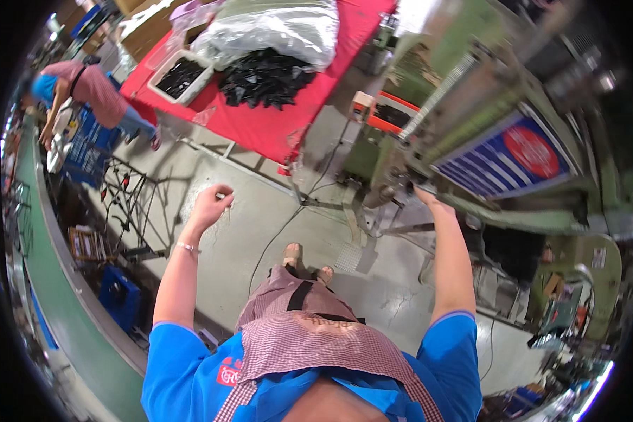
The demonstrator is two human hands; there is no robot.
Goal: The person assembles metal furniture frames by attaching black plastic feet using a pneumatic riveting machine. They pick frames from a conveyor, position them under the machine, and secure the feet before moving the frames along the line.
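My left hand [211, 205] hangs over the grey floor, short of the red-covered table. Its fingers are loosely bent with a gap between them, and I see nothing held. On the right my right hand [427, 197] reaches to the lower front of a green machine [464, 141], close by a round metal part [387, 193]. The machine's edge hides most of those fingers, so their grip does not show. An orange-rimmed tray [394, 112] with dark pieces sits on the machine's far side, next to a small box-shaped unit [361, 107].
On the red table [253, 133] lie a heap of black pieces [267, 79], a white bin [181, 77] of black pieces and a clear plastic bag [274, 32]. A cable [281, 235] crosses the floor. Another person [91, 88] bends over a green bench [56, 260] at left.
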